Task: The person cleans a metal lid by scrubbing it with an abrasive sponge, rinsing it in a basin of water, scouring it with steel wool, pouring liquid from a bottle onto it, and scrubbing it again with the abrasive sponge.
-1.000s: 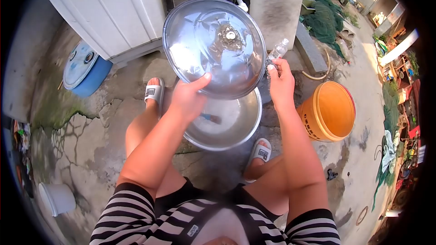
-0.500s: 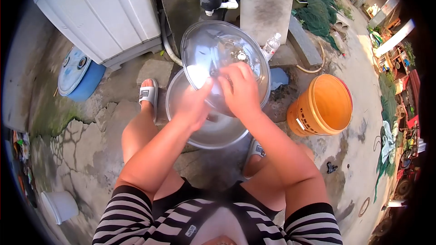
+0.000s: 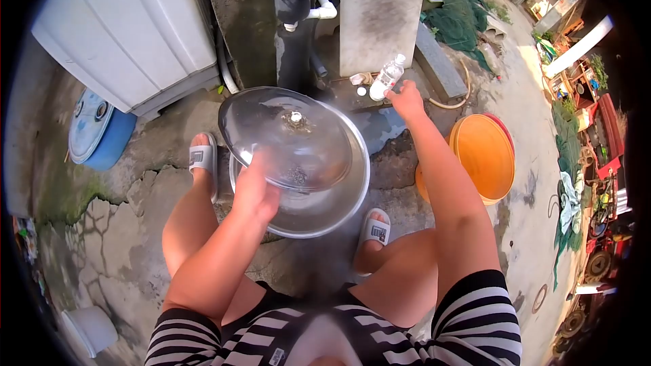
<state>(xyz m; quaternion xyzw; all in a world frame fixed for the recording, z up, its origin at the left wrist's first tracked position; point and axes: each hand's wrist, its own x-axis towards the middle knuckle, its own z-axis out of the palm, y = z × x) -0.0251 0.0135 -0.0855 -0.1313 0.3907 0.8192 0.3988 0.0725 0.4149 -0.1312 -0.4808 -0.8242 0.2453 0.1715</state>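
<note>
My left hand (image 3: 256, 193) grips the near rim of a shiny, round pot lid (image 3: 254, 118), with a small fitting at its middle. Tilted, the lid is held over a wide metal basin (image 3: 349, 207) on the ground between my feet, covering much of its inside. Out to the right, my right hand (image 3: 407, 102) has its fingers closed at the lower side of a clear plastic bottle (image 3: 388, 78); the far side of that grip is hidden. Beside the bottle's base lies a small white cap (image 3: 361, 91).
An orange bucket (image 3: 485, 159) stands at right, a blue drum (image 3: 102, 129) at left below a white cabinet-like unit (image 3: 129, 27). Behind the basin are a dark pipe (image 3: 291, 54) and a pale slab (image 3: 378, 13). A white bucket (image 3: 91, 331) sits at lower left.
My right hand has left the lid and moved right to the bottle. My left hand still holds the lid, which has moved left and down and lies flatter over the basin.
</note>
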